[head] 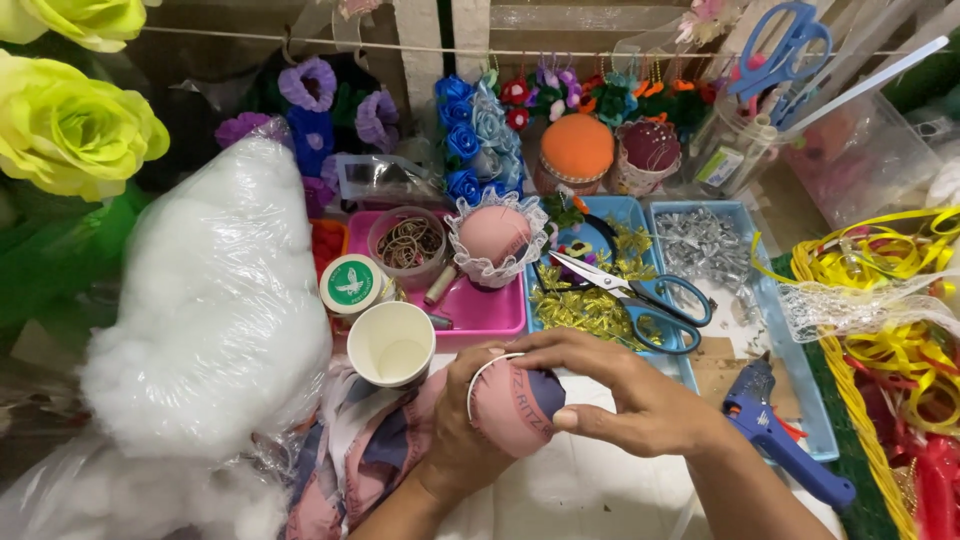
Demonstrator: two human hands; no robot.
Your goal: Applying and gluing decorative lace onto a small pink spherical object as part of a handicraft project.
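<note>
Both hands grip the stuffed pink ball [515,405]: left hand [470,430] cups beneath, right hand [630,385] fingers clamp the top. Judged soft, light, squashable; hold around its girth.

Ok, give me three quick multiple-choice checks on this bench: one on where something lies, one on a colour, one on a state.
1. Where do the blue-handled scissors lie?
A. In the blue tray
B. On the white stuffing bag
C. In the paper cup

2. What colour is the glue gun?
A. Red
B. Blue
C. Green

3. How is the pink fabric ball held?
A. It lies alone on the table
B. One hand pinches it
C. Both hands hold it

Answers: 1 A, the scissors rest on gold trimmings inside the blue tray. 2 B, its body is blue. 3 C, the left hand cups it from below while the right hand covers it from above.
</note>
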